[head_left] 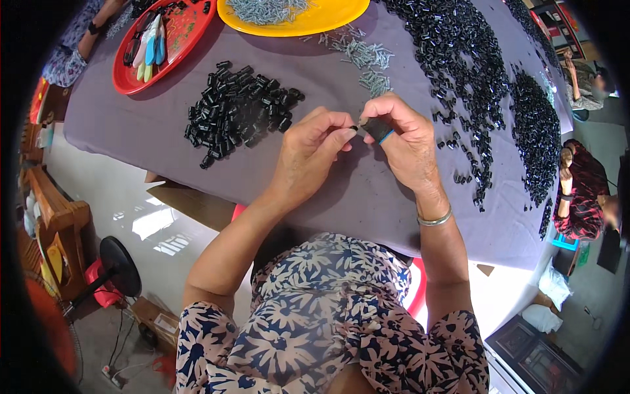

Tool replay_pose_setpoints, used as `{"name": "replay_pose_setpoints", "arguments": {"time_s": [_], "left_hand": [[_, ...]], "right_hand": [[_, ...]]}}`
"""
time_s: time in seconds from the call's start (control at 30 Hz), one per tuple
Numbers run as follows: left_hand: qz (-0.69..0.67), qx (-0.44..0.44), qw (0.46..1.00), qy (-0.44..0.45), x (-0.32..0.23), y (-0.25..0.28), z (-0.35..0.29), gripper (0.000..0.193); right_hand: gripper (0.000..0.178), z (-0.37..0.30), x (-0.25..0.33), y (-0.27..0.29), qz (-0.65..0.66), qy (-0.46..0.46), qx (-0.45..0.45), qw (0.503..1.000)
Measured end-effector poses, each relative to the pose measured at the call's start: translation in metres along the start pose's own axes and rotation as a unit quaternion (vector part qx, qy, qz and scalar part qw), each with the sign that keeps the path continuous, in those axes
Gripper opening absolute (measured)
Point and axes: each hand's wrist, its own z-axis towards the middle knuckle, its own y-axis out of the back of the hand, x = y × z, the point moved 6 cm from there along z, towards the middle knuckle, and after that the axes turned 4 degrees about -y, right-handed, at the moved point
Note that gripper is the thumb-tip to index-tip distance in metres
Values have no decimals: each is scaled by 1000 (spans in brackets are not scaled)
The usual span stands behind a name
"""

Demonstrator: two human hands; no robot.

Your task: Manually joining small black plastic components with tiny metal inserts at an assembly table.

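Note:
My left hand point(310, 150) is closed in a pinch on a small black cylindrical part point(354, 129), mostly covered by the fingertips. Close to its right, my right hand point(410, 134) is also pinched, its thumb wearing a black sleeve point(377, 129) with a blue edge. Whatever sits between the right fingertips is too small to make out. Both hands are above the grey tablecloth. A heap of black cylindrical parts point(230, 111) lies left of my left hand. Beyond my right hand are loose silver screws point(371, 58).
A yellow plate point(295, 29) of screws stands at the far side. Left of it, a red tray point(123, 79) holds colourful-handled tools. Black parts point(459, 59) spread widely across the right side. A person's arm point(88, 41) is at far left; other people sit at right. A black fan point(120, 266) stands lower left.

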Motion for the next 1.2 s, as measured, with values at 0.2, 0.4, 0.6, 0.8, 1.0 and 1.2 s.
{"name": "replay_pose_setpoints", "arguments": {"time_s": [0.2, 0.4, 0.6, 0.8, 1.0, 1.2], "left_hand": [[21, 7, 1000, -12, 0, 0, 0, 9], [23, 4, 1000, -13, 0, -1, 0, 8], [30, 5, 999, -26, -1, 0, 0, 8], [2, -4, 1000, -15, 0, 0, -1, 8], [-18, -7, 1000, -10, 2, -2, 0, 9], [-28, -39, 999, 2, 4, 4, 0, 10]], "right_hand": [[13, 1, -3, 1, -27, -8, 15, 999], [8, -1, -1, -1, -50, 14, 17, 999], [10, -2, -4, -1, -93, 49, 6, 994], [14, -4, 7, -8, -159, 101, -36, 981], [16, -6, 9, -7, -164, 130, -66, 976], [18, -1, 6, -10, -154, 140, -53, 977]]}}
